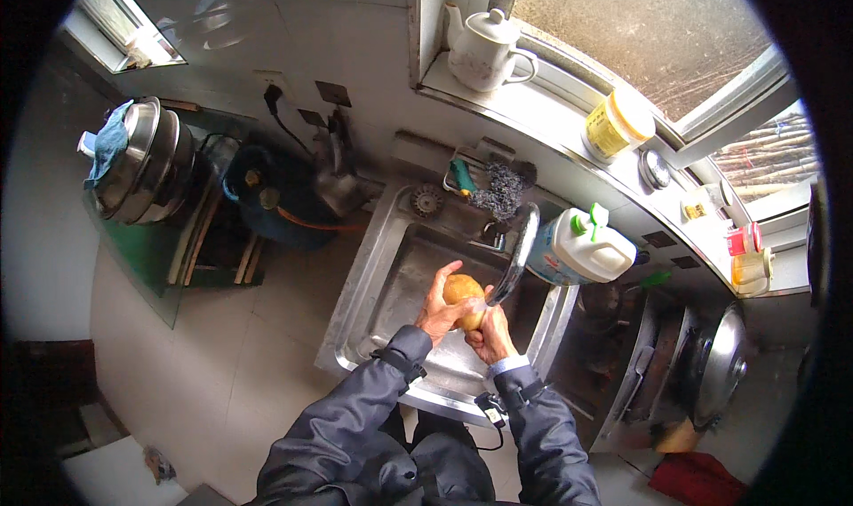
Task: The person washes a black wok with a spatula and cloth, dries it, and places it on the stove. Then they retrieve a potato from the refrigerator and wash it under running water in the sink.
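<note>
Over the metal sink [400, 279], both hands are closed around a yellowish-brown potato [462, 289]. My left hand [435, 313] grips its left side, with the thumb across its front and a finger along its far side. Against its lower right side is my right hand [494, 335], fingers curled; part of them is hidden behind the potato. The curved metal faucet [520, 262] reaches down from the right, its spout end right beside the potato. What looks like water shows at the spout.
A large white jug with a green cap [582, 247] stands right of the faucet. Behind the sink lie a scouring pad [500, 191] and a green-handled brush [462, 177]. A teapot [487, 51] and jars line the windowsill. Stacked metal pots [147, 164] stand left, a lidded pan [721, 364] right.
</note>
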Action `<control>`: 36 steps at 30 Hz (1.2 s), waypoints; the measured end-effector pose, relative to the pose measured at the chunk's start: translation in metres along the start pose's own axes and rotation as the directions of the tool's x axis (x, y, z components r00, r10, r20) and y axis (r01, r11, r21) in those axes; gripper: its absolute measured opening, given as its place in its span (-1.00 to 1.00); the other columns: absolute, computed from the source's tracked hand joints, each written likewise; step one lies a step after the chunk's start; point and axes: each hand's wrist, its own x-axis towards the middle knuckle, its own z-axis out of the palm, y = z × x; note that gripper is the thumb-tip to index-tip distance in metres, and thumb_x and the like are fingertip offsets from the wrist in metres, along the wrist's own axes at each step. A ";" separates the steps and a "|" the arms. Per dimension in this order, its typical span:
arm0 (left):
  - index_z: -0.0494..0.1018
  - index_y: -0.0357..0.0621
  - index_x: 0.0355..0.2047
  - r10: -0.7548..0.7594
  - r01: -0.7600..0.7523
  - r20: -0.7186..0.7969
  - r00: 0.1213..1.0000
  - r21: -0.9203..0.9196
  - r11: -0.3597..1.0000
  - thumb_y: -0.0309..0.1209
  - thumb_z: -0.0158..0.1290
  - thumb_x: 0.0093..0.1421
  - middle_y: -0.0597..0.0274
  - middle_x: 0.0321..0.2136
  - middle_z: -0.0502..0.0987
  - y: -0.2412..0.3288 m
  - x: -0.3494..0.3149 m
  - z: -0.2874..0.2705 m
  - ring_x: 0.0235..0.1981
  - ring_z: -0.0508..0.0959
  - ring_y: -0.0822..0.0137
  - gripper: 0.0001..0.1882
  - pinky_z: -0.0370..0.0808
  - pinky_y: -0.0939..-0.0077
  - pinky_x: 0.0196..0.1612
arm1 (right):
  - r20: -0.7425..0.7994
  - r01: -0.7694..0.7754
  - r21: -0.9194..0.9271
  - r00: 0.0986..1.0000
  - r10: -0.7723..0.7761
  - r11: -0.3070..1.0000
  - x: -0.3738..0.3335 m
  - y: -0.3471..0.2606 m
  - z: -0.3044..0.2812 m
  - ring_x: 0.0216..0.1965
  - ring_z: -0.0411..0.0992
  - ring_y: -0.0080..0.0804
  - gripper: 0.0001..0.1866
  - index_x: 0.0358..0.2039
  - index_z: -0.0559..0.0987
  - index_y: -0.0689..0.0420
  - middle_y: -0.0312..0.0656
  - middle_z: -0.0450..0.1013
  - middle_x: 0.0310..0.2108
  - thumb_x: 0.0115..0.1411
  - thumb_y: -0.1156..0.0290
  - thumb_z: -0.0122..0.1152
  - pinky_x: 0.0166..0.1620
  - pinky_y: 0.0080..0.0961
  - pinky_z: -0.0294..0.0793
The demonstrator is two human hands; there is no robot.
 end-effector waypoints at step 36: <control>0.52 -0.21 0.02 0.031 0.002 0.158 0.987 -0.205 0.979 -0.33 0.20 0.32 0.19 -0.06 0.59 0.008 -0.001 -0.003 0.02 0.57 0.32 -0.68 0.51 0.36 0.15 | -0.159 0.042 -0.171 0.985 -0.070 0.984 -0.017 -0.009 -0.004 -0.68 0.36 -0.57 -0.37 -0.04 0.52 0.08 -0.29 0.46 -0.47 0.40 -0.31 -0.01 -0.68 -0.67 0.16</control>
